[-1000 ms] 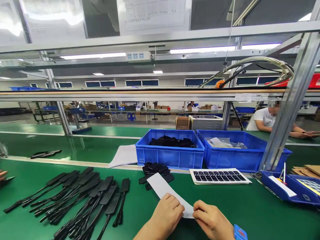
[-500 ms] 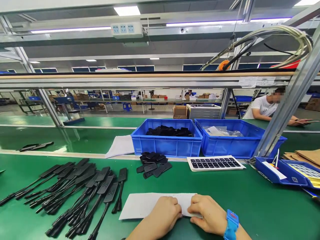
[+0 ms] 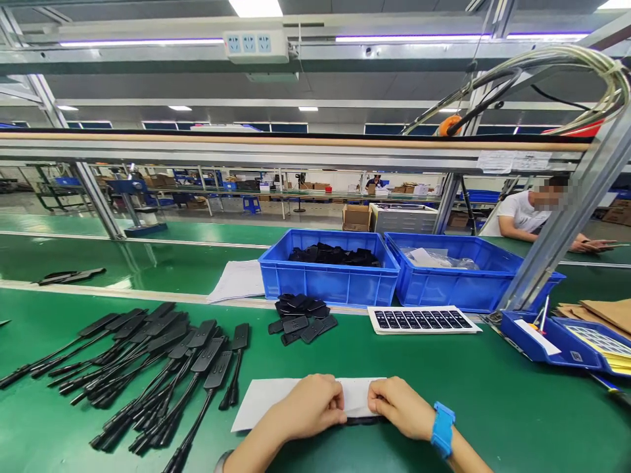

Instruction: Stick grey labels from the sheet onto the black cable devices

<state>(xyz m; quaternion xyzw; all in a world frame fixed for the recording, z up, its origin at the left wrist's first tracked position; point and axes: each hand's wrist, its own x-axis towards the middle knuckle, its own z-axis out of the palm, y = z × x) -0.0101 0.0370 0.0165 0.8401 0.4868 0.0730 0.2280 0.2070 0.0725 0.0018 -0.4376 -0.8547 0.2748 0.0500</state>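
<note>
A white paper strip [image 3: 261, 401] lies flat on the green mat near the front edge. My left hand [image 3: 310, 407] and my right hand [image 3: 399, 407], which wears a blue wristband [image 3: 442, 428], both press on it with curled fingers close together. A thin dark edge [image 3: 359, 420] shows under the strip between my hands; I cannot make out what it is. Left of the strip lie several black cabled parts [image 3: 148, 368]. Behind it sit a small heap of black plastic pieces [image 3: 298, 316] and a white sheet of black labels [image 3: 421, 320].
Two blue bins stand behind: one [image 3: 329, 282] with black parts, one [image 3: 468, 289] with plastic bags. A smaller blue tray [image 3: 557, 341] and cardboard [image 3: 608, 312] sit at right. Loose papers [image 3: 239, 281] lie left of the bins. A person in white [image 3: 522, 213] leans on the far bench.
The white strip has gone from pointing away at an angle to lying flat and sideways on the mat. Both hands stayed on its right end, and the view tilted down.
</note>
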